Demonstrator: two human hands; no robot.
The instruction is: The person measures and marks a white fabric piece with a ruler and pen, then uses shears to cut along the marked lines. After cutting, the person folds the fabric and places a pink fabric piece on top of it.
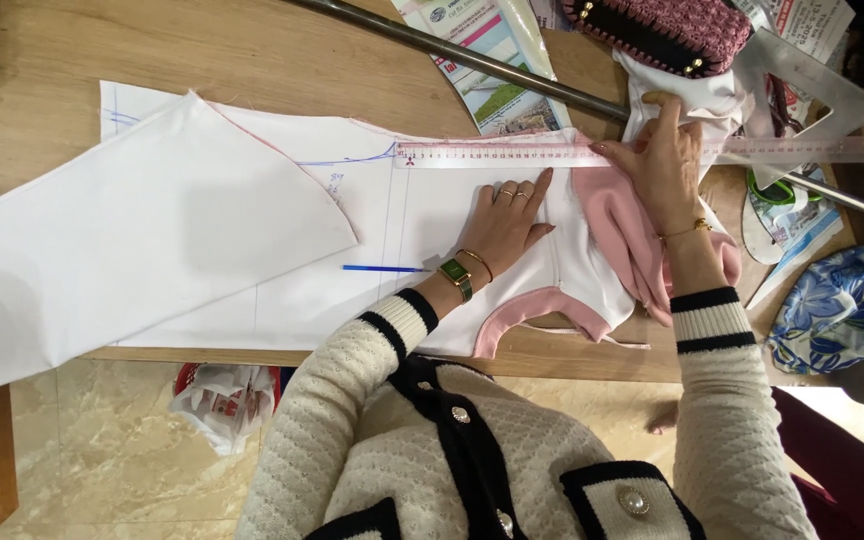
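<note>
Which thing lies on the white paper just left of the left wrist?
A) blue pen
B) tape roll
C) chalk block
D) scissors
A: a thin blue pen lies flat on the white pattern paper, just left of the left hand and its wrist.

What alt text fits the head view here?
A person's left hand presses flat on white fabric while the right hand holds a clear ruler across it, over a pink-trimmed white garment on a wooden table.

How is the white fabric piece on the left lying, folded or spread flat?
Folded. The white fabric is doubled over the paper pattern; its curved, pink-marked edge lies on top. The left hand presses beside it.
</note>
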